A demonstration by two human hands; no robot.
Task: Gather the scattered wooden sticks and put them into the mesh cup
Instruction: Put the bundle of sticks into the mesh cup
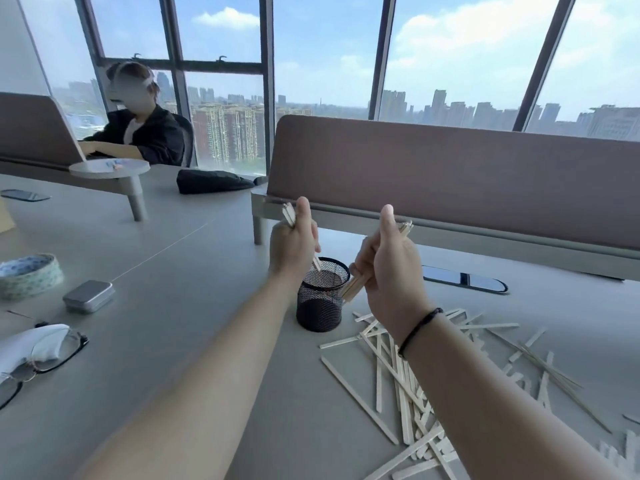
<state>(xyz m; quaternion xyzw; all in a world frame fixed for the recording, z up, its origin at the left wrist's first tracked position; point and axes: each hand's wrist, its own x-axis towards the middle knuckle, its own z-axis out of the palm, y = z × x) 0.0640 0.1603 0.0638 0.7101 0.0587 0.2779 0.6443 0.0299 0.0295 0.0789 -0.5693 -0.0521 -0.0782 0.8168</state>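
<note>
Desk (180, 306): tape roll (29, 276), tin (89, 295), perhaps glasses (52, 355).

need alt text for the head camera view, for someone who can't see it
Both hands hold bundles of wooden sticks above a black mesh cup on a grey desk: the left hand lowers its bundle into the cup, the right hand grips another beside it. Many more scattered sticks lie to the cup's right.

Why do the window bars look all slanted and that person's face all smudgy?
Head view: the wide-angle lens tilts the window frames outward near the edges; the seated person has a deliberately blurred face; bright daylight leaves soft shadows; hands and mesh cup stay sharp.
</note>
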